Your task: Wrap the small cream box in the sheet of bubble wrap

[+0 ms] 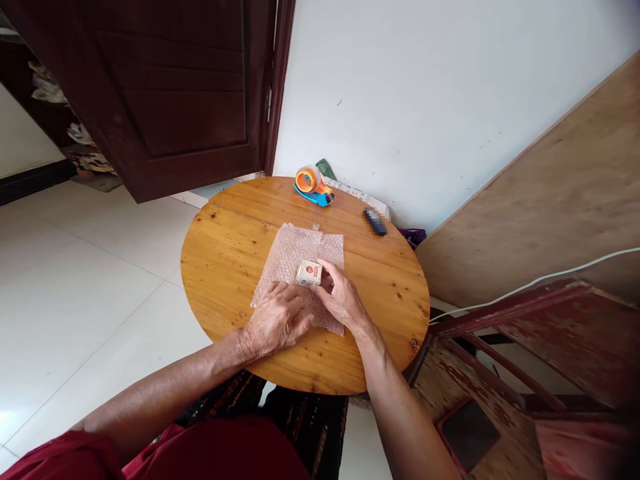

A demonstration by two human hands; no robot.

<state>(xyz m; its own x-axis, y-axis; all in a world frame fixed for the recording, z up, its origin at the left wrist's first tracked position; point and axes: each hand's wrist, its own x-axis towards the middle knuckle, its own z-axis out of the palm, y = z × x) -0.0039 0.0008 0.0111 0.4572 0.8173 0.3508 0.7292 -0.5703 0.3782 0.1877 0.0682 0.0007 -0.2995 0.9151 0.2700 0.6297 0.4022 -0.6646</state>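
Note:
A small cream box with a red mark sits over a sheet of bubble wrap on the round wooden table. My right hand grips the box from its right side, thumb and fingers at its edges. Just in front of the box, my left hand lies palm down with its fingers stretched over the near left part of the wrap. Both hands hide the near portion of the sheet. Whether the box rests fully on the wrap I cannot tell.
At the table's far side stands an orange and blue tape dispenser. A dark blurred object lies to its right. A white wall rises behind, with a dark red door at left. A worn wooden chair is at right.

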